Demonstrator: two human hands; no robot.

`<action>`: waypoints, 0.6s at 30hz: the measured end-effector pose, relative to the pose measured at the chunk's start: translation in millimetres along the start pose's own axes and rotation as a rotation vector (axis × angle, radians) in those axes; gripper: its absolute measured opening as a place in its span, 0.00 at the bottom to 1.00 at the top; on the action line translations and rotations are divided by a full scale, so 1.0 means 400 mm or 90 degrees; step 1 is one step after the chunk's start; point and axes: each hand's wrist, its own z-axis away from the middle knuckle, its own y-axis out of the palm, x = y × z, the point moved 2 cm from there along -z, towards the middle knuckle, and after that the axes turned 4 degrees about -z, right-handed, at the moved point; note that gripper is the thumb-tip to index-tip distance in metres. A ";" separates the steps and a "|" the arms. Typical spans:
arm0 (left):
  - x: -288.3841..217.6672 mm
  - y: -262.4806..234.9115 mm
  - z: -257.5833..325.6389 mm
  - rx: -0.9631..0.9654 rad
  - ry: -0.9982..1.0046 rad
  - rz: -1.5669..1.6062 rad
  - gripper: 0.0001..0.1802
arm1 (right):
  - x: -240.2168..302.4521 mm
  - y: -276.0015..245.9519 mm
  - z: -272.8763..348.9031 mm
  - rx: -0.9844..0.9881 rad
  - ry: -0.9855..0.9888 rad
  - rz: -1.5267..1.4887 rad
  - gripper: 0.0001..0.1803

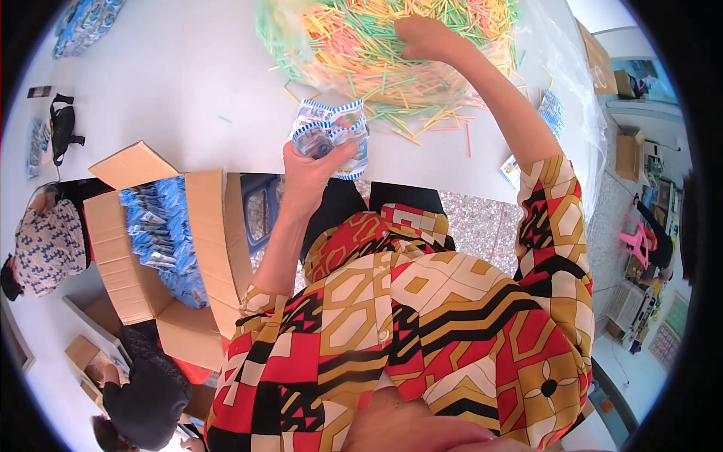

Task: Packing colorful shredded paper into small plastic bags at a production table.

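My left hand (316,162) is closed around a blue-and-white printed packet (351,120) at the table's front edge. Its thumb lies across the front, and a clear, rounded part shows beside the thumb. At the far side, my right hand (428,39) reaches into a big heap of thin straw-like sticks (354,56) in green, yellow, orange and pink. Its fingers are bent down among the sticks, and whatever they grip is hidden. The heap lies in a clear plastic bag (290,56) spread open on the table.
An open cardboard box (139,290) with several blue packets (162,226) stands left of me beside a blue stool (261,215). More packets (84,30) lie at the table's far left; another packet (551,113) lies by my right forearm. Other people (56,245) are at the left.
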 end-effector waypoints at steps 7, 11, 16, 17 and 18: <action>0.008 0.001 -0.001 0.002 0.013 0.000 0.16 | -0.021 0.039 0.001 -0.064 0.041 0.012 0.13; 0.008 -0.004 0.000 0.003 0.008 -0.003 0.15 | -0.003 0.014 0.012 0.032 0.069 -0.018 0.10; -0.007 0.016 -0.001 0.021 0.005 -0.015 0.16 | -0.052 0.032 0.022 -0.113 -0.005 -0.034 0.09; -0.007 0.019 -0.004 0.032 0.003 -0.021 0.16 | -0.057 0.032 0.024 -0.150 -0.042 -0.012 0.10; -0.004 0.020 -0.007 0.023 0.003 -0.020 0.16 | -0.067 0.036 0.031 -0.158 -0.029 -0.015 0.10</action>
